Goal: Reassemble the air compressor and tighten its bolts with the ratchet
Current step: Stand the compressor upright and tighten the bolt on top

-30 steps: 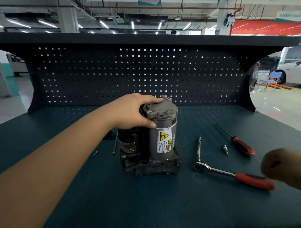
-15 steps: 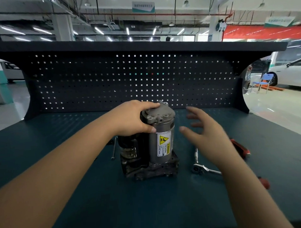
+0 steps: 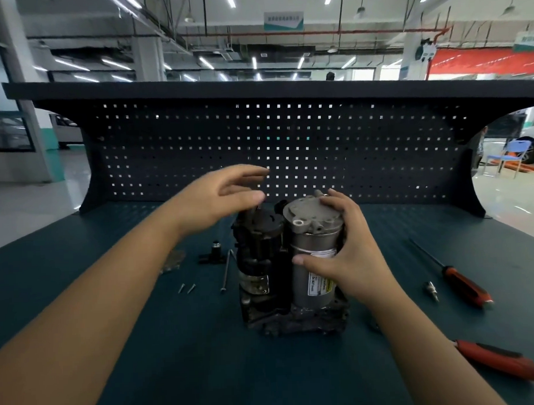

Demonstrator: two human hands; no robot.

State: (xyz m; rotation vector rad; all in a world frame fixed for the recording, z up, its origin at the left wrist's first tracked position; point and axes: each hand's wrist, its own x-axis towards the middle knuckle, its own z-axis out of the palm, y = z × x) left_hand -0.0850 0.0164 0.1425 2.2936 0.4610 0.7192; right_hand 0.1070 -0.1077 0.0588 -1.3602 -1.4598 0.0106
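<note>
Compressor [image 3: 262, 281] stands upright in the middle of the dark green bench [image 3: 175, 372], in front of the pegboard [image 3: 288, 147] that forms the bench's back wall. Its silver cylinder [image 3: 309, 246] is on the right and its black motor block [image 3: 257, 233] on the left, both seated on one grimy base. The right hand [image 3: 346, 257] grips the cylinder, with fingers curled over the grey cap on top and the thumb pressed across the front beside the label. The left hand [image 3: 223, 194] hovers above the black block, fingers apart and loosely bent, holding nothing that can be made out. Whether its thumb touches the block cannot be told.

On the bench left of the compressor lie a long bolt [image 3: 225, 272], two small screws [image 3: 186, 287], a black fitting [image 3: 214, 254] and a flat grey piece [image 3: 172, 260] partly hidden by the left forearm. To the right, well apart from the compressor, lie a screwdriver [image 3: 457, 279] with a red-and-black handle and a small metal bit [image 3: 432, 290] just beside it. The ratchet [image 3: 498, 361] lies nearer the front edge. Only its red handle shows, and its head is hidden behind the right forearm.
</note>
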